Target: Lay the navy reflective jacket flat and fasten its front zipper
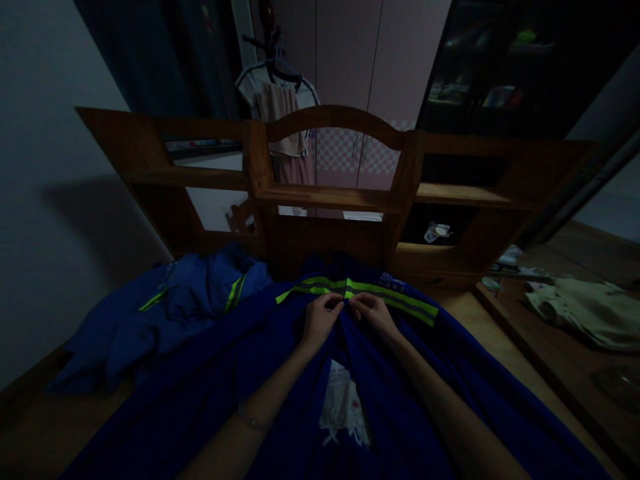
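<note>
1. Nearest you, the lower part of the dark-blue jacket (240, 373) spreads wide toward you, its two front edges standing apart. A pale, frayed cloth (343, 403) shows in the gap between them.
2. A bracelet (255, 419) circles your left wrist.
3. Farther up the jacket, your left hand (323, 319) pinches the front edge on its side, thumb and finger drawn together at the middle.
4. Your right hand (370, 313) pinches the opposite edge just beside it. Whether a fastener sits between your fingertips is too small and dark to tell.
5. As far as can be judged, the front is only partly brought together: the edges meet at the yellow-green reflective band (395, 300), by your fingertips, while the stretch below looks unjoined. Beyond the band, it is too dark to tell.
6. To the left lies a crumpled lighter-blue garment (195, 293) with similar strips, apart from your hands.
7. Past the jacket stands a wooden shelf unit (330, 197); behind it, clothes (285, 100) hang before a pale wardrobe (345, 47).
</note>
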Motion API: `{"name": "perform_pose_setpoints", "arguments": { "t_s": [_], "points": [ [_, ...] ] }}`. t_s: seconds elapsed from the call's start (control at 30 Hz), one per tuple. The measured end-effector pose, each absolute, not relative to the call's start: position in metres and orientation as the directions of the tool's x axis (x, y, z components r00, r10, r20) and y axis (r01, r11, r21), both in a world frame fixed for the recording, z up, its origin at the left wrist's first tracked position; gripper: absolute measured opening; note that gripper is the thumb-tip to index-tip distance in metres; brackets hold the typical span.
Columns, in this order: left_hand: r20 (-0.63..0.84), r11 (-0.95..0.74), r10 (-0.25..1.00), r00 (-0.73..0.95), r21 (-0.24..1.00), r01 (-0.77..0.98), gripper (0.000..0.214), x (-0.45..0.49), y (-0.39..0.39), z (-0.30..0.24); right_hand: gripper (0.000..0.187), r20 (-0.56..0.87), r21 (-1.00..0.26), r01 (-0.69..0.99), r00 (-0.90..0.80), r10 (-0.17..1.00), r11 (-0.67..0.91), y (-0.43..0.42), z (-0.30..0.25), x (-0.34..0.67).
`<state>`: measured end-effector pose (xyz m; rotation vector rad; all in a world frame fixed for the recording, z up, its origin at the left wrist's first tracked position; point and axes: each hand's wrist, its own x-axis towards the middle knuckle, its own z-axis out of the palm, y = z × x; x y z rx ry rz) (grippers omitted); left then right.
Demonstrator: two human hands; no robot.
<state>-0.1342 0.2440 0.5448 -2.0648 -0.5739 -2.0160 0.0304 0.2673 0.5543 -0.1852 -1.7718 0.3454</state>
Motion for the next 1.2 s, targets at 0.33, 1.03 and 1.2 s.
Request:
{"name": "perform_pose_setpoints", "arguments": {
  "t_s": [0.33, 1.03, 1.2],
  "points": [
    [0.972, -0.94, 0.236, 0.007, 0.226, 0.256, 0.021, -0.1373, 0.2474, 0.5501, 0.027, 0.924, -0.326, -0.061, -0.231, 0.304, 0.943, 0.2672, 0.5536, 0.0313],
    [0.921, -0.92, 0.39, -0.006, 0.39, 0.022, 0.03, -0.1386, 0.253, 0.5539, 0.032, 0.927, -0.331, -0.052, -0.207, 0.314, 0.942, 0.2692, 0.554, 0.0286],
    [0.904, -0.903, 0.428, -0.001, 0.428, 0.018, 0.03, -0.1389, 0.2527, 0.5547, 0.034, 0.928, -0.325, -0.056, -0.209, 0.307, 0.944, 0.2727, 0.5537, 0.0282]
  ]
}}
